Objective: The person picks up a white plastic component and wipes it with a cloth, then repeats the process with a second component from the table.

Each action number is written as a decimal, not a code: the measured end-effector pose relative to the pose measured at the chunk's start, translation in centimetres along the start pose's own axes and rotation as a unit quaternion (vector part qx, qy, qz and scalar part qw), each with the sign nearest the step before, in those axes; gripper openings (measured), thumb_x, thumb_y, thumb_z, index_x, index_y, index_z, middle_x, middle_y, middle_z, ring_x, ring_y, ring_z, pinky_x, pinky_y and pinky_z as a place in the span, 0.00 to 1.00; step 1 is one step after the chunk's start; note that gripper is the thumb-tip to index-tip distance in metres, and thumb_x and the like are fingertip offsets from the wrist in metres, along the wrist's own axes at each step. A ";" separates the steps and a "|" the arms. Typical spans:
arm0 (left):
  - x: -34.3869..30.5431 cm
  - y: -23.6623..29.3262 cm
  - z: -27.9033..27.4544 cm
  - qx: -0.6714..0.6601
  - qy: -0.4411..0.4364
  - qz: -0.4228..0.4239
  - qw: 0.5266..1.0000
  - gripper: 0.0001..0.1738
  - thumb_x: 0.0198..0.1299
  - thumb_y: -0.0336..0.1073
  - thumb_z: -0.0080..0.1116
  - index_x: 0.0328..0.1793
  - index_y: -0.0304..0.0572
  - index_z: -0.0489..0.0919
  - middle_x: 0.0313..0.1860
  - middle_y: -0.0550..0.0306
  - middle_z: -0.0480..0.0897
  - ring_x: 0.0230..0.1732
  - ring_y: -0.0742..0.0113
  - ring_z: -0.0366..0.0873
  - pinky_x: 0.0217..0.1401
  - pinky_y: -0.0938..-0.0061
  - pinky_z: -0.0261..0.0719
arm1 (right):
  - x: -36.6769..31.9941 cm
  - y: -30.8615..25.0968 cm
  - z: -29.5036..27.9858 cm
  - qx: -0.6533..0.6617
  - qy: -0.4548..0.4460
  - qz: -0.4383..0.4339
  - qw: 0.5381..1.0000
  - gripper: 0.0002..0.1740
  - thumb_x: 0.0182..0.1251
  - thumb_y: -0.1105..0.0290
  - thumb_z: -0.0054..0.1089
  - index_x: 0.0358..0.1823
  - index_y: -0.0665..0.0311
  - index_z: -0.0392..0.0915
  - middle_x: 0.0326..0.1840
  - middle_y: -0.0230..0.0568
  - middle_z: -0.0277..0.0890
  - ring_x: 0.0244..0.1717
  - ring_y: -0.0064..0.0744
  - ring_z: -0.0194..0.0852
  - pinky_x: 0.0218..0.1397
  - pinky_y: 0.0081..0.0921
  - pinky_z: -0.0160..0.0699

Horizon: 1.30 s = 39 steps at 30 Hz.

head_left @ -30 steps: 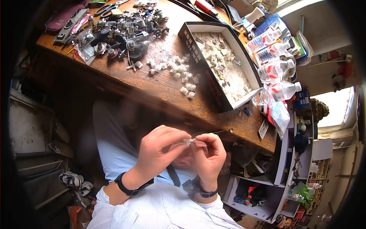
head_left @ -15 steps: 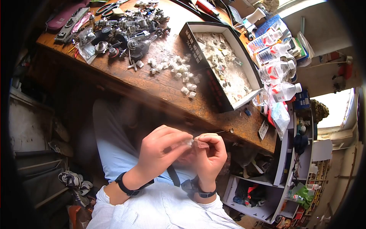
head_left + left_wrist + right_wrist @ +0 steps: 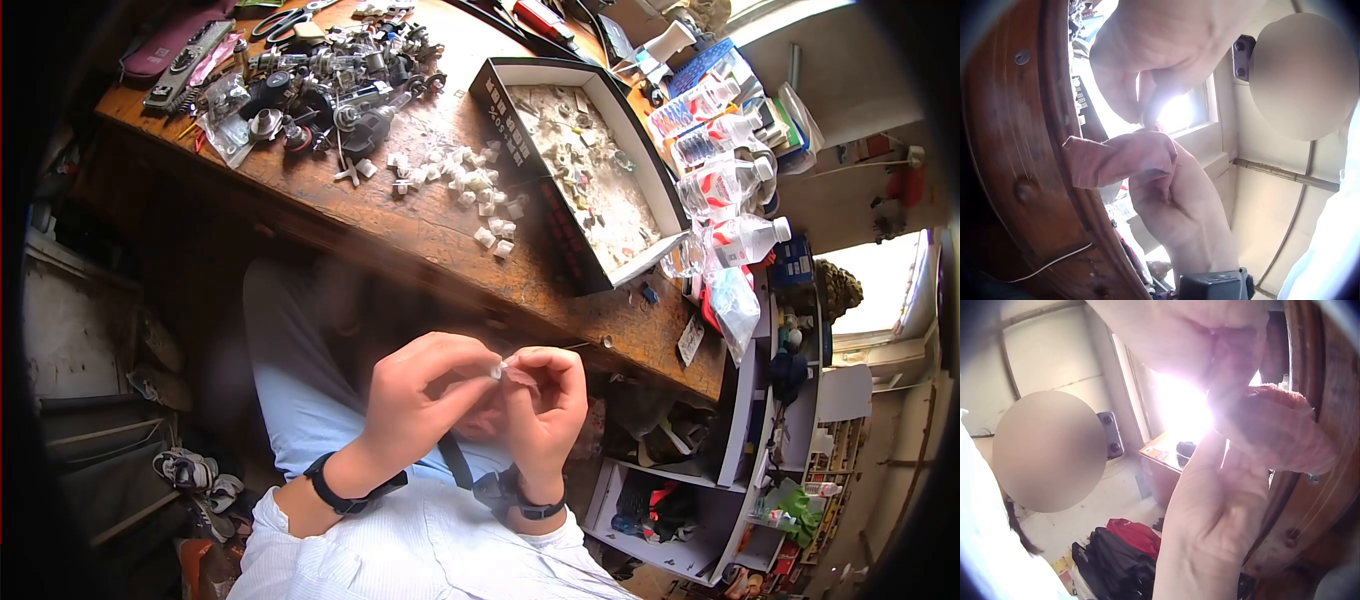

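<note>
In front of the lap, just off the desk's edge, my two hands meet at the fingertips. My left hand [image 3: 425, 385] pinches a small white piece [image 3: 498, 370] between thumb and fingers; its exact kind is hidden by the fingertips. My right hand [image 3: 545, 410] pinches a pinkish cloth [image 3: 1119, 161] right against that piece. The cloth drapes over the right fingers in the left wrist view and hangs loose toward the desk. On the desk lies a pile of similar small white plastic pieces [image 3: 470, 180].
The wooden desk [image 3: 350, 225] bears a heap of bulbs and metal parts [image 3: 340, 90] at left. A black shallow box [image 3: 505, 120] with debris inside sits right of the white pieces. Several plastic bottles [image 3: 735, 190] line the right side. Shelves [image 3: 690, 545] stand at lower right.
Both hands stay in the same place, the fingers shifting slightly around the white piece. The right fingers have moved a little and less of the cloth shows in the head view.
</note>
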<state>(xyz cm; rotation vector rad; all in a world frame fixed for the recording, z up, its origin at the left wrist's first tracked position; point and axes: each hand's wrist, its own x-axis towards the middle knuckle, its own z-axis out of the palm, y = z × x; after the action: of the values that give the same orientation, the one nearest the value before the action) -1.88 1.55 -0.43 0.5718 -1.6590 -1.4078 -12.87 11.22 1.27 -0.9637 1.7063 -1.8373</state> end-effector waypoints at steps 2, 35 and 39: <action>0.0 -0.1 -0.1 -0.011 -0.003 -0.010 1.000 0.13 0.47 0.21 0.71 0.42 0.36 0.87 0.40 0.53 0.87 0.41 0.63 0.86 0.45 0.74 0.83 | 0.0 0.1 -0.1 -0.009 -0.007 0.008 1.000 0.09 0.64 0.86 0.60 0.43 0.70 0.73 0.45 0.40 0.75 0.43 0.22 0.76 0.48 0.17 0.76; -0.2 -1.0 -0.3 -0.117 -0.078 -0.142 0.980 0.11 0.59 0.19 0.65 0.48 0.31 0.81 0.44 0.56 0.84 0.45 0.72 0.84 0.55 0.77 0.82 | 0.6 0.6 0.6 -0.273 0.028 -0.132 0.953 0.11 0.57 0.86 0.61 0.41 0.69 0.77 0.42 0.41 0.76 0.38 0.25 0.78 0.41 0.20 0.79; -0.4 -0.7 -0.5 -0.288 -0.079 -0.232 0.926 0.11 0.59 0.19 0.64 0.48 0.31 0.80 0.45 0.56 0.84 0.46 0.72 0.84 0.55 0.76 0.82 | 0.9 0.5 0.1 -0.202 0.085 -0.038 0.975 0.09 0.61 0.86 0.59 0.42 0.70 0.76 0.42 0.40 0.76 0.36 0.23 0.80 0.38 0.18 0.80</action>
<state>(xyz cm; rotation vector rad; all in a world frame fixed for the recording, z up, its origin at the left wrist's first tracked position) -1.42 1.42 -1.26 0.5299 -1.1631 -2.2291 -13.44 10.41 0.89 -1.0603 2.2361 -1.6925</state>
